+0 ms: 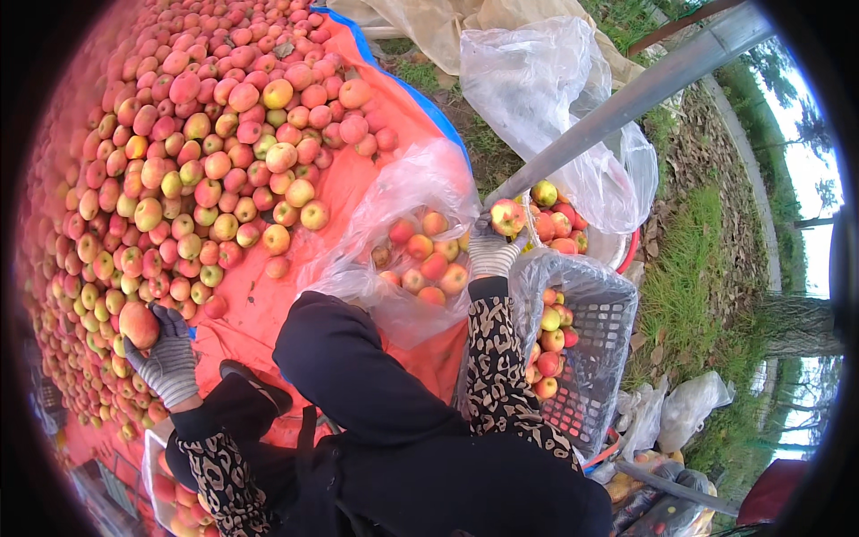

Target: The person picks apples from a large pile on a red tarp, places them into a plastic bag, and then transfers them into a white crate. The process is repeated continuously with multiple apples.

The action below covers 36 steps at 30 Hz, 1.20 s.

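Note:
My left hand point(168, 358), in a grey striped glove with dark fingertips, is closed around a red apple point(139, 324) at the edge of a big apple pile point(206, 170). My right hand point(492, 249), gloved alike, grips a yellow-red apple point(508, 217) beside the metal pole. Just below that apple stands a dark plastic crate point(591, 349), lined with clear film and partly filled with apples point(548, 349). Between my hands, a clear plastic bag point(335, 273) lies spread with several apples point(429, 259) in it.
A grey metal pole point(626, 103) slants across the right side. Behind the crate, a container holds more apples point(559, 224) under loose clear plastic point(537, 80). Red tarp point(259, 313) lies under the pile. Another apple container point(183, 506) stands at lower left; plastic bags point(689, 407) lie at right.

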Motion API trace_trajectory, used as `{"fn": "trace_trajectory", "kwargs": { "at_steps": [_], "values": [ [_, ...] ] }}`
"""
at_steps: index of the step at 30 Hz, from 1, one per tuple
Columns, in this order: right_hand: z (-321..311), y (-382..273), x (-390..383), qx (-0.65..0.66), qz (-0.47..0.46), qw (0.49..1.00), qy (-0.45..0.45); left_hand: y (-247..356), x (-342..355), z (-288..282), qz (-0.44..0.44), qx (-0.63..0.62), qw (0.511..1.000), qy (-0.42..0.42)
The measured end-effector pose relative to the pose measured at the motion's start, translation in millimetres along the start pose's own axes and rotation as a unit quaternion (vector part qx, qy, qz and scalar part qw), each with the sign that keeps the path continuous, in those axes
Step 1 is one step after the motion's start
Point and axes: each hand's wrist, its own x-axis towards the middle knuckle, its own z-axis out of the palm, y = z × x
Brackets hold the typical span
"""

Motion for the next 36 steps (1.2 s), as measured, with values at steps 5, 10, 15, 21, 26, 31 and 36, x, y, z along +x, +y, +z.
{"fn": "trace_trajectory", "kwargs": {
  "at_steps": [5, 10, 15, 21, 26, 31, 36],
  "values": [
    [-28, 5, -13, -0.225, 0.084, 0.970, 0.028, 24, -18, 5, -0.011, 0.039, 0.999, -0.028],
    [-83, -20, 3, -0.727, 0.055, 0.678, 0.088, 116, -55, -14, 0.046, 0.132, 0.990, 0.017],
    [-75, 10, -20, -0.928, -0.127, 0.334, 0.107, 232, -128, -94, 0.165, 0.216, 0.937, 0.219],
    [-35, 50, 2, -0.921, -0.146, 0.311, -0.182, 207, -225, -163, 0.164, 0.691, 0.539, 0.453],
    [-30, 166, 2, -0.882, -0.058, 0.346, -0.315, 257, -310, -272, -0.020, 0.626, 0.461, 0.628],
    [-39, 233, 34, -0.895, -0.030, 0.296, -0.332, 277, -317, -287, -0.088, 0.679, 0.403, 0.607],
    [10, 315, 15, -0.932, 0.056, 0.238, -0.267, 298, -309, -263, 0.092, 0.784, 0.250, 0.561]
  ]
}}
